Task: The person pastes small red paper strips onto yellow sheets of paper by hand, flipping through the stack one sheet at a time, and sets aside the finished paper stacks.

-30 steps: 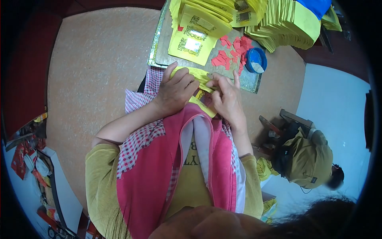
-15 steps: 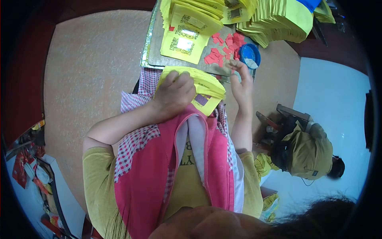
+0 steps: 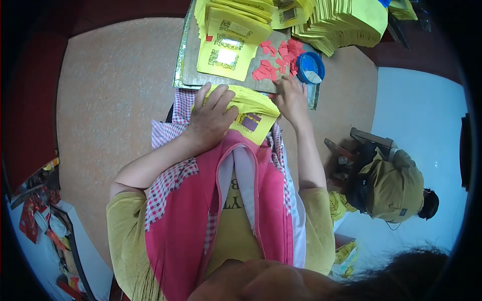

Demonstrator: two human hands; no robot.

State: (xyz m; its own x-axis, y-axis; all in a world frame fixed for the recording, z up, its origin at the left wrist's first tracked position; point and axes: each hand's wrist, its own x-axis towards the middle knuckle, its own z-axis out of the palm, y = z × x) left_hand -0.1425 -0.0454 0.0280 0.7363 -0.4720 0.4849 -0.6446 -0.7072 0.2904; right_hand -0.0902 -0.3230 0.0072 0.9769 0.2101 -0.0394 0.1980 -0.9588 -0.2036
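Observation:
My left hand (image 3: 212, 118) grips a thick stack of yellow printed paper sheets (image 3: 253, 128) on my lap, its fingers curled over the upper edge. A dark printed patch shows on the stack's face. My right hand (image 3: 291, 98) is at the table's near edge, just right of the stack, with its fingers bent and drawn together. Whatever its fingertips pinch is hidden or too small to make out. Beyond it, small red paper pieces (image 3: 265, 70) lie scattered on the board. A blue tub (image 3: 310, 67) with white matter inside stands beside them.
More yellow printed sheets (image 3: 223, 55) lie fanned on the table board (image 3: 193, 75), one with a red square on it. A large yellow paper stack (image 3: 341, 25) stands at the back right. Off to the right, a person in a brown jacket (image 3: 396, 188) bends forward.
My right hand has come down and left, from beside the blue tub to the table edge near the stack. My left hand's fingers have shifted on the stack. The view has moved slightly.

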